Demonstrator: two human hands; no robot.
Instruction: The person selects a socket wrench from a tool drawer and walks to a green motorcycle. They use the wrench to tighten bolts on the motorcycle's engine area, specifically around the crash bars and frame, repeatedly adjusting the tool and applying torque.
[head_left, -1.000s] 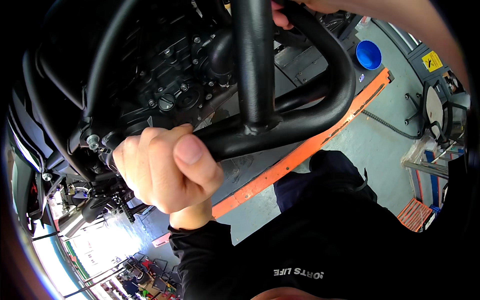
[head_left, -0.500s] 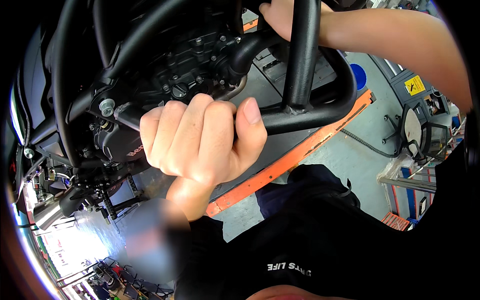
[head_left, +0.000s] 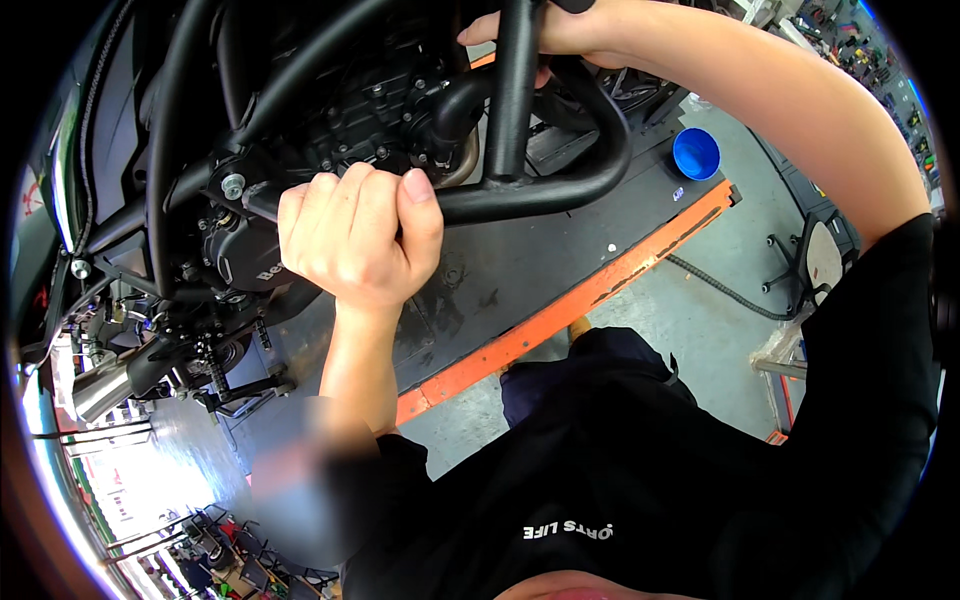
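Note:
My left hand [head_left: 352, 238] is wrapped in a fist around the lower tube of a black crash bar [head_left: 560, 192] on a motorcycle. Its thumb lies along the top of the tube. At the top of the picture my right hand [head_left: 572, 32] reaches behind the crash bar's upright tube. One finger stretches out past the tube's left side, and another fingertip shows below, apart from it. The upright hides the rest of those fingers. Behind the bar sits the dark engine [head_left: 375, 105], with a curved hose beside it. A large bolt [head_left: 233, 186] fastens the bar left of my fist.
Under the motorcycle is a dark lift platform [head_left: 470, 300] with an orange edge [head_left: 540, 335] in front of my legs. A blue bucket [head_left: 697, 154] stands near the platform's far right end. An office chair [head_left: 822, 262] and a ribbed hose [head_left: 735, 290] are on the floor at right.
My view has shifted back, so bar and hands appear smaller and farther left, and more of the bucket shows. My left hand keeps its grip; my right hand stays behind the upright.

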